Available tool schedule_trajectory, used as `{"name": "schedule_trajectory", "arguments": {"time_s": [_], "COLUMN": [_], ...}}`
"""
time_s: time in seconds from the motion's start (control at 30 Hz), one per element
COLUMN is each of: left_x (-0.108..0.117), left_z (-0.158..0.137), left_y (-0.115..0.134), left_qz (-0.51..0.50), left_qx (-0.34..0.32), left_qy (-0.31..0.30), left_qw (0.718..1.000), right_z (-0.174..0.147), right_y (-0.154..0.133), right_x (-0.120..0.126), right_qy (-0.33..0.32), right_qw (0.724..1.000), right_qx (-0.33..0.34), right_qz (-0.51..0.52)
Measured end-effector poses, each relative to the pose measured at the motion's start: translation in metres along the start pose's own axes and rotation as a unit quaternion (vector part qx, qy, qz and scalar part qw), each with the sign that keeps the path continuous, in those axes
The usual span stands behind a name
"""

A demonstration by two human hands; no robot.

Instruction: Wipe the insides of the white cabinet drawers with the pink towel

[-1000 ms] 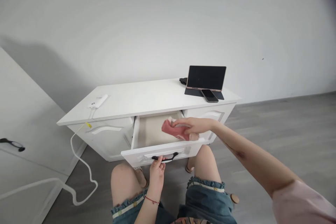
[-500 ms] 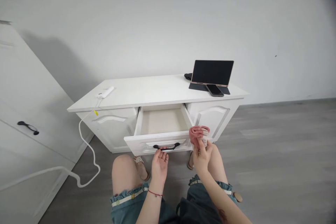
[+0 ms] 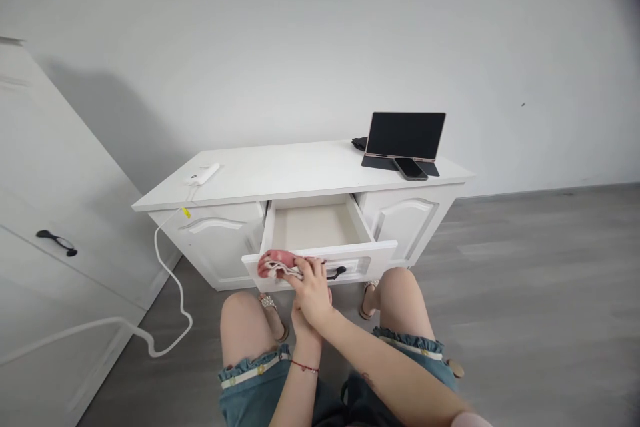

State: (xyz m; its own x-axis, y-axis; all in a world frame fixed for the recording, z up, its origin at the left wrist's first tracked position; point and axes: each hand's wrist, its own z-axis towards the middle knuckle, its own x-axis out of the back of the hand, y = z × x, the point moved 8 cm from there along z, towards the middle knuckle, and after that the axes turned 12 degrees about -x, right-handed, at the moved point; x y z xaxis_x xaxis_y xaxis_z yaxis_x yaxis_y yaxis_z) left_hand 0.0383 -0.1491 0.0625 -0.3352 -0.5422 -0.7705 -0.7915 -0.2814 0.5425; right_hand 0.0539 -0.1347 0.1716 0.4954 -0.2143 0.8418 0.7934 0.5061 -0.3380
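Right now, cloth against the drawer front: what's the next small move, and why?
Probably sweep the pink-and-white folded cloth rightward along the white open drawer front. The right hand presses it at the front's left end, crossed over the left hand, which sits under the black handle; the stretch to the right lies uncovered.

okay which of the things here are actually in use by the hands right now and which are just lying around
In use:
pink cloth, held by the right hand
open drawer; the left hand is below its black handle, mostly hidden

Lying about:
tablet
phone
white charger and its cable
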Motion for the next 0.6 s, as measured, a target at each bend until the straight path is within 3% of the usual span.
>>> {"name": "schedule_trajectory", "arguments": {"time_s": [0.17,0.23,0.33,0.4,0.47,0.53,0.6], "left_x": [0.013,0.016,0.028,0.05,0.078,0.1,0.107], "left_z": [0.001,-0.003,-0.01,-0.012,-0.014,-0.016,-0.016], "left_y": [-0.018,-0.02,-0.016,-0.011,-0.003,0.008,0.027], "left_qz": [-0.084,-0.082,-0.072,-0.051,0.006,0.077,0.136], "left_qx": [0.047,0.059,0.06,0.038,0.013,-0.02,-0.096], "left_qy": [0.02,0.007,-0.001,0.054,0.146,0.229,0.267], "left_qw": [0.995,0.995,0.996,0.997,0.989,0.97,0.949], "right_z": [-0.017,-0.019,-0.015,-0.014,-0.017,-0.026,-0.035], "right_y": [-0.017,-0.025,-0.043,-0.049,-0.047,-0.039,-0.026], "right_x": [-0.036,-0.043,-0.044,-0.046,-0.053,-0.064,-0.074], "right_qy": [-0.082,-0.104,-0.092,-0.076,-0.061,-0.055,-0.046], "right_qw": [0.994,0.99,0.976,0.963,0.949,0.937,0.929], "right_qx": [-0.014,0.038,0.18,0.247,0.296,0.328,0.344], "right_qz": [-0.065,-0.084,-0.078,-0.078,-0.09,-0.108,-0.127]}}
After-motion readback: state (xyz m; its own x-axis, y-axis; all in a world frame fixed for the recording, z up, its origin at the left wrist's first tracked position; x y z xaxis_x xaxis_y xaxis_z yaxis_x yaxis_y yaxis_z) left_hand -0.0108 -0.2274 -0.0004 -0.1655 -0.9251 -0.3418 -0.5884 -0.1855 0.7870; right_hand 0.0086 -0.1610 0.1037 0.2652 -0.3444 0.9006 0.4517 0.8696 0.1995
